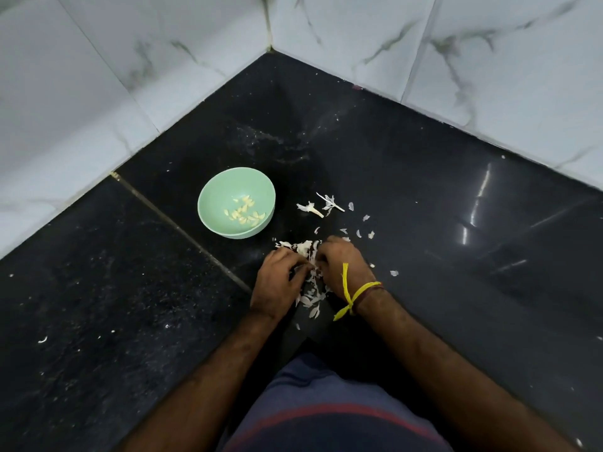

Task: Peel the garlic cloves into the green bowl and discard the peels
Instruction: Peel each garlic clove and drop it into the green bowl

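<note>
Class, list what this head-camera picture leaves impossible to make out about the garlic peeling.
1. Whatever the left hand and right hand hold: curled fingers cover it.
2. Number of peeled cloves in the green bowl: too small, overlapping.
3. Where peels get discarded: no bin in view.

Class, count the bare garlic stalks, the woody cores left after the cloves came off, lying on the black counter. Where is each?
2: one garlic stalk right of the green bowl, the other stalk just beyond it. More may hide under the peels.
</note>
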`<state>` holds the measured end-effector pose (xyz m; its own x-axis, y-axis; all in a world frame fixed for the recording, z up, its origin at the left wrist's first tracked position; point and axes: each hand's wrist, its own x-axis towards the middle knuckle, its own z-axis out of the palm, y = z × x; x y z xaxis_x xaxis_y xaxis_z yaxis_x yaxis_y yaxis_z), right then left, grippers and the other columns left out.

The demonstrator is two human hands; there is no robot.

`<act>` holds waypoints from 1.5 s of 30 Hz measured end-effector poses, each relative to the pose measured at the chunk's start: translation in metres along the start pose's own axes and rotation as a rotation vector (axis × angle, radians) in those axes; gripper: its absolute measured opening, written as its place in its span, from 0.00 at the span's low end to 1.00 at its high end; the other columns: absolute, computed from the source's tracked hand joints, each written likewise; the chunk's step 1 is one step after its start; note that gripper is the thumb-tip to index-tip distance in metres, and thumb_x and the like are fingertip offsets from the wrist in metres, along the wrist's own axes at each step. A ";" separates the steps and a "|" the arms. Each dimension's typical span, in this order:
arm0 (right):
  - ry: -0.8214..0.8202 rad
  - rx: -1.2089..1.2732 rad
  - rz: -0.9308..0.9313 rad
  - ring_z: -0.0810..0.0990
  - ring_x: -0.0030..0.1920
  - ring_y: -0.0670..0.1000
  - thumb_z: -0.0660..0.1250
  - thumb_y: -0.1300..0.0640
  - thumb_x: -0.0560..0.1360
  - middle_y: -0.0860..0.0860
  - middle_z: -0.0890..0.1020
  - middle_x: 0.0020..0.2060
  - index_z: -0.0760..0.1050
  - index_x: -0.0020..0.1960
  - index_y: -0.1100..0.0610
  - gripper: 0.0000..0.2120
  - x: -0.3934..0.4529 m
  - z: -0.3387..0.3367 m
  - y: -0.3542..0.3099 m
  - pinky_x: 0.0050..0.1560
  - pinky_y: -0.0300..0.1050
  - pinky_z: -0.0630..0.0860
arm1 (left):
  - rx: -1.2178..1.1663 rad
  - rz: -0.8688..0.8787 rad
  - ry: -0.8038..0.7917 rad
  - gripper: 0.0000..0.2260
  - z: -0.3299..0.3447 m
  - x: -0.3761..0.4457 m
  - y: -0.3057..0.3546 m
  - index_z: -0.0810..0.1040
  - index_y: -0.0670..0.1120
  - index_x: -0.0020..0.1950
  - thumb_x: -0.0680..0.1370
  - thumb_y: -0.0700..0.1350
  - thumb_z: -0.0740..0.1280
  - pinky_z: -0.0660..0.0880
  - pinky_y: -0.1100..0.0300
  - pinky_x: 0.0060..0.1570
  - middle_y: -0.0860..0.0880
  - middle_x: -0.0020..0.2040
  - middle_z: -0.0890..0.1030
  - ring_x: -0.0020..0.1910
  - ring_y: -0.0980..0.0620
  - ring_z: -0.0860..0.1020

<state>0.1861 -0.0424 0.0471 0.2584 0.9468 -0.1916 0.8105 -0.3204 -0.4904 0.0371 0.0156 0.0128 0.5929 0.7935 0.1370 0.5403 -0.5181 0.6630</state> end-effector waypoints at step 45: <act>0.137 -0.053 -0.262 0.58 0.77 0.57 0.53 0.50 0.83 0.59 0.63 0.76 0.64 0.75 0.63 0.25 0.012 0.009 0.054 0.77 0.48 0.46 | 0.130 0.133 0.109 0.10 0.019 0.003 -0.009 0.85 0.42 0.58 0.78 0.41 0.69 0.68 0.59 0.68 0.46 0.59 0.84 0.63 0.48 0.79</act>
<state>0.2285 -0.0486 0.0102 0.1025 0.9933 0.0536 0.8845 -0.0664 -0.4618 0.0449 0.0167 -0.0070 0.5998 0.7417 0.3000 0.5385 -0.6516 0.5342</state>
